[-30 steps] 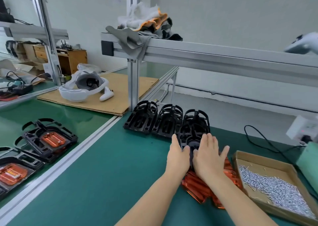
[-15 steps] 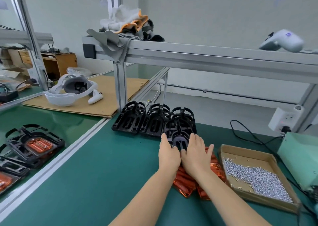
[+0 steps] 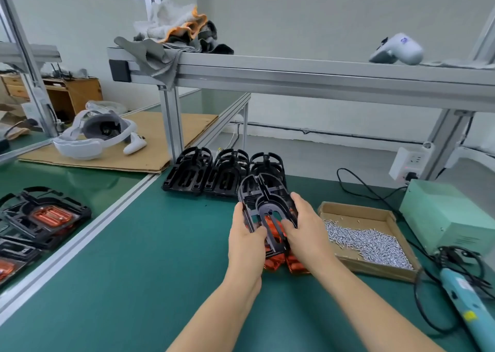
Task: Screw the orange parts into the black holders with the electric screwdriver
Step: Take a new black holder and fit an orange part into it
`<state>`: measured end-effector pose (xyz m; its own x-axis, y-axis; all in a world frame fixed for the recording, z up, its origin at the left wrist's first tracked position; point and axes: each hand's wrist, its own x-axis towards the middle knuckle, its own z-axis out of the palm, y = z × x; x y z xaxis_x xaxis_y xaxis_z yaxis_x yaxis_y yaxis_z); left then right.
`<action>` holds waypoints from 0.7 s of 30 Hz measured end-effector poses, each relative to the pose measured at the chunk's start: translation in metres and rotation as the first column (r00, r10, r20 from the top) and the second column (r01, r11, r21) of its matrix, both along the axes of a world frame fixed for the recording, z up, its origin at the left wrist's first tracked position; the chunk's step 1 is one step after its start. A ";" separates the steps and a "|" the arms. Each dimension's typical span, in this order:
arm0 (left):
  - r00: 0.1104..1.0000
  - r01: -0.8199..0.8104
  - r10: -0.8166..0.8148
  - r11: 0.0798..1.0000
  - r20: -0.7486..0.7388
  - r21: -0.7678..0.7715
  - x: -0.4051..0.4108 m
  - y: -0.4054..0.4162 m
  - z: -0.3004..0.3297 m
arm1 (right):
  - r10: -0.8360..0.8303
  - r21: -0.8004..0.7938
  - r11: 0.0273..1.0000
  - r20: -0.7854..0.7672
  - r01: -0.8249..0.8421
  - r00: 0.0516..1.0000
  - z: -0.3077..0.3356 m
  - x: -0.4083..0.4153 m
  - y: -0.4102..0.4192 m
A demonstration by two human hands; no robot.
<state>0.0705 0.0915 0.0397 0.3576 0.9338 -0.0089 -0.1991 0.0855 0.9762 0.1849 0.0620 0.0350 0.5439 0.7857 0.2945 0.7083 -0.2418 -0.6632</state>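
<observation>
Black holder held tilted w/ both hands: left grip & right grip curled round its sides.

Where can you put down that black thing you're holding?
The green mat is bare left of both arms, from the aluminium rail to the left hand. The right side is crowded: orange parts, screw box and electric screwdriver sit close together.
</observation>
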 end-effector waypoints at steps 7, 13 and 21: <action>0.999 0.043 -0.043 0.999 0.020 -0.005 -0.029 -0.048 -0.020 | 0.078 0.003 0.997 -0.121 -0.078 0.990 -0.009 0.004 -0.046; 0.953 -0.137 0.170 0.980 -0.252 0.146 -0.054 -0.052 -0.040 | 0.270 -0.091 0.955 -0.129 -0.283 0.954 -0.025 0.010 -0.078; 0.899 0.008 0.149 0.934 -0.412 0.356 -0.067 -0.048 -0.051 | 0.469 -0.195 0.847 -0.166 -0.495 0.868 -0.036 0.014 -0.097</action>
